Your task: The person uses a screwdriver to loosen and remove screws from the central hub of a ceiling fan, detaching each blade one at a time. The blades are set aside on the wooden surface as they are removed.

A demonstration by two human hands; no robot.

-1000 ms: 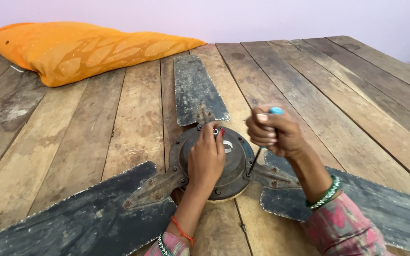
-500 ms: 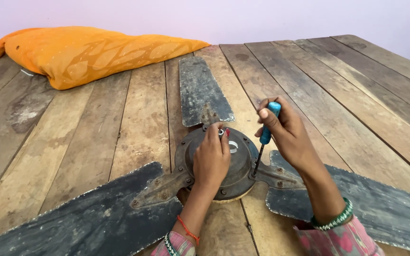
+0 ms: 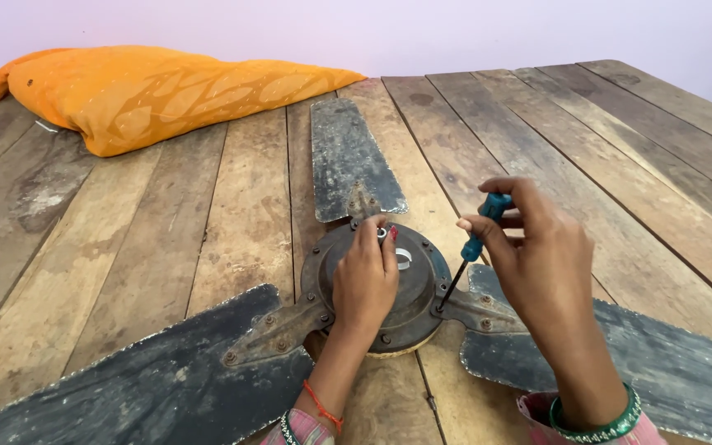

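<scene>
An old, dirty ceiling fan lies flat on a wooden plank platform, its round motor hub (image 3: 418, 284) in the middle with three worn dark blades: one far (image 3: 348, 156), one near left (image 3: 150, 379), one near right (image 3: 661, 363). My left hand (image 3: 364, 276) rests on top of the hub, fingers by its centre hole. My right hand (image 3: 537, 247) grips a blue-handled screwdriver (image 3: 475, 239). The tip sits at a screw where the right blade's bracket meets the hub rim.
An orange patterned cushion (image 3: 150, 86) lies at the far left of the plank platform (image 3: 208, 222), against a pale wall. The platform's right edge runs along the far right corner.
My right hand has turned on the screwdriver and swung right, the wrist dropping lower in the frame. The left hand has stayed on the hub. The view shifted slightly.
</scene>
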